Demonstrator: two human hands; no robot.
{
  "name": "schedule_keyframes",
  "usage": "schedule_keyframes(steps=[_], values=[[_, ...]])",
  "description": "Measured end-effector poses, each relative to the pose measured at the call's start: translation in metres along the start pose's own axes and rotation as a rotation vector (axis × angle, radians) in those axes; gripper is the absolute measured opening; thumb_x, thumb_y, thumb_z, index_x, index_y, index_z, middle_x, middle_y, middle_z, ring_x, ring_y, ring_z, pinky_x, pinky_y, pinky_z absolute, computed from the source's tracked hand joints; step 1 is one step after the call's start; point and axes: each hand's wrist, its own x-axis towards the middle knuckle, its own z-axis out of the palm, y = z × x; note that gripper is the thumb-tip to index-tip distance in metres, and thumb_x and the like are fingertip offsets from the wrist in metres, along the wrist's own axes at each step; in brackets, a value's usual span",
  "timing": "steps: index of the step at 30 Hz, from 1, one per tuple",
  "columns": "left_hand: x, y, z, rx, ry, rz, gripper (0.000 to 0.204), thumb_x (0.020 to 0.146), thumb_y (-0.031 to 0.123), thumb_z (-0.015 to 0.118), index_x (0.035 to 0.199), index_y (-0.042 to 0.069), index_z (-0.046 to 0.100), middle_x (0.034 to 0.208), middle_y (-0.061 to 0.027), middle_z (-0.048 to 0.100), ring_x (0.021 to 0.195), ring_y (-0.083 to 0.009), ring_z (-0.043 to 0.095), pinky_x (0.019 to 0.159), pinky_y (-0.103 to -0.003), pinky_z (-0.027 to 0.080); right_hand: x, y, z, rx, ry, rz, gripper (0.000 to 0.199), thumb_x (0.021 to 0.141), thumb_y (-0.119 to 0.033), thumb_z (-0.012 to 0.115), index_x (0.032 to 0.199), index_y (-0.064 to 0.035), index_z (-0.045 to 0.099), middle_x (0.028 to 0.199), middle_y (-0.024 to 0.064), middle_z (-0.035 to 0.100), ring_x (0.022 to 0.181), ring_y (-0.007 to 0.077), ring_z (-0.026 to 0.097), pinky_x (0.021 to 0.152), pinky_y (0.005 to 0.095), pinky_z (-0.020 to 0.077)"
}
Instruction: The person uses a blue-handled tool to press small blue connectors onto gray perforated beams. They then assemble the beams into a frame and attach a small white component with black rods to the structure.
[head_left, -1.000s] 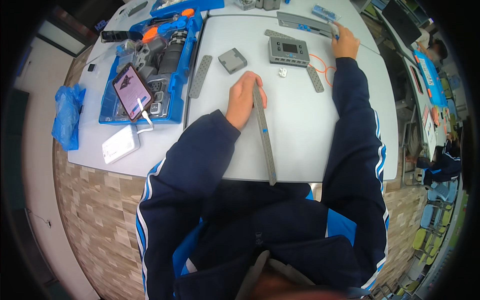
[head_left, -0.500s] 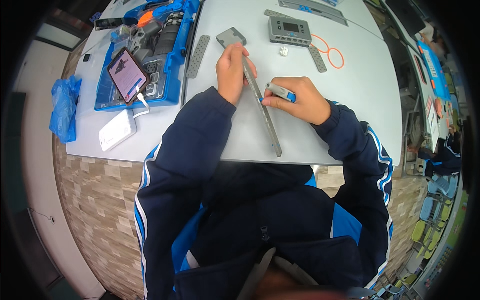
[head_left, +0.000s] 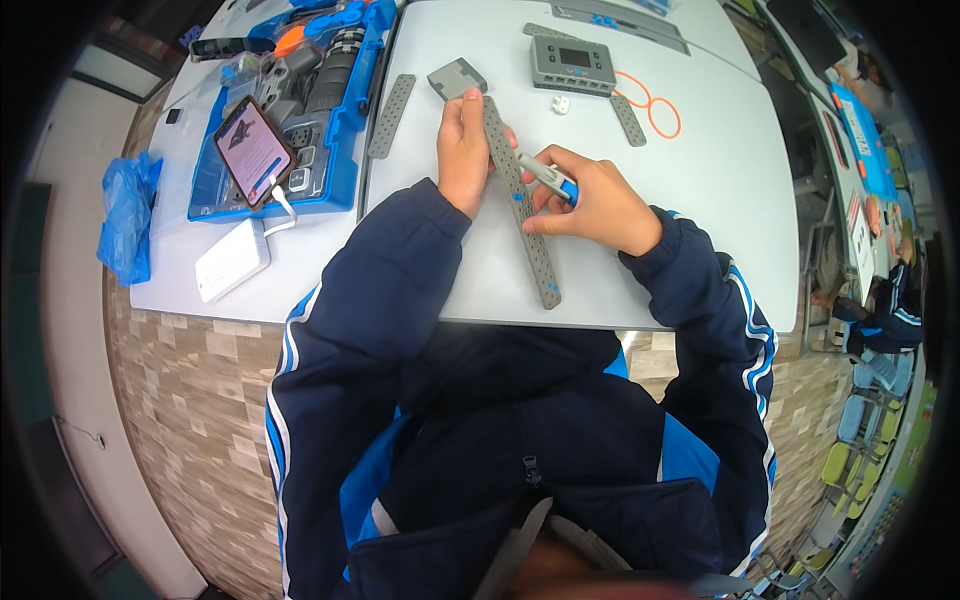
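Observation:
My left hand [head_left: 464,160] is closed round the upper part of a long grey perforated beam [head_left: 537,255], which slants toward the table's near edge with its holed face up. Blue pins sit in the beam, one near its middle and others by its near end. A grey block [head_left: 456,77] is at the beam's far end; whether they are joined I cannot tell. My right hand [head_left: 600,200] grips a small grey-and-blue hand tool [head_left: 548,178] between thumb and fingers, right beside the beam's middle. Some right fingertips are close to or touching the beam's edge.
On the left, a blue bin [head_left: 345,180] of parts carries a phone [head_left: 255,150], cabled to a white power bank [head_left: 234,260]. Farther off lie a grey controller box [head_left: 573,66], a white connector piece [head_left: 561,105], orange rings [head_left: 664,118] and a short perforated plate [head_left: 628,121].
The beam has rolled from its narrow edge to show its holed face and blue pins. My right hand has shifted, with the tool tilting toward the beam.

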Motion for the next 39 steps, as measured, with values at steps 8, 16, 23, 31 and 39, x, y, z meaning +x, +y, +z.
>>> schedule_keyframes(steps=[8,16,23,31,39], values=[[-0.014,-0.019,0.01,-0.001,-0.3,-0.008,0.051,0.107,0.045,0.025,0.113,0.004,0.054,0.092,-0.0058,0.062,0.081,-0.0127,0.058,0.068,-0.026,0.049,0.014,0.023,-0.015,0.476,0.104,0.108,0.027,0.08,-0.013,0.077,0.098,-0.0055,0.057,0.081,0.0015,0.062,0.072,0.0102,0.059,0.067,0.0239,0.047],[-0.024,0.001,0.012,-0.161,-0.466,-0.02,0.04,0.101,0.009,0.047,0.141,0.002,0.044,0.128,-0.0107,0.055,0.105,-0.0162,0.059,0.071,-0.029,0.053,0.018,0.027,-0.025,0.74,0.254,0.055,0.018,0.089,-0.016,0.07,0.092,-0.0016,0.06,0.081,0.0061,0.064,0.069,0.0141,0.061,0.062,0.0266,0.0475],[-0.023,0.015,0.004,0.29,-0.295,0.346,0.05,0.094,-0.005,0.047,0.143,0.009,0.049,0.123,-0.0081,0.055,0.096,-0.013,0.061,0.07,-0.024,0.052,0.01,0.026,-0.034,-0.667,0.528,-0.252,0.026,0.087,-0.02,0.069,0.088,0.0022,0.057,0.083,0.016,0.06,0.072,0.0322,0.064,0.064,0.0387,0.0526],[-0.029,0.013,0.007,0.557,-0.277,0.487,0.058,0.09,-0.009,0.048,0.144,0.012,0.049,0.119,-0.0071,0.053,0.095,-0.0122,0.058,0.08,-0.023,0.049,0.006,0.023,-0.025,-0.794,0.5,-0.211,0.026,0.082,-0.018,0.072,0.089,0.002,0.056,0.087,0.0171,0.059,0.08,0.0344,0.065,0.066,0.0404,0.0543],[-0.026,0.008,0.006,0.631,-0.248,0.621,0.059,0.088,-0.011,0.05,0.143,0.011,0.05,0.115,-0.0091,0.053,0.091,-0.0165,0.057,0.08,-0.025,0.049,0.005,0.021,-0.019,-0.757,0.468,-0.125,0.027,0.083,-0.018,0.071,0.091,0.0029,0.057,0.088,0.0187,0.059,0.08,0.0353,0.065,0.066,0.0418,0.055]])
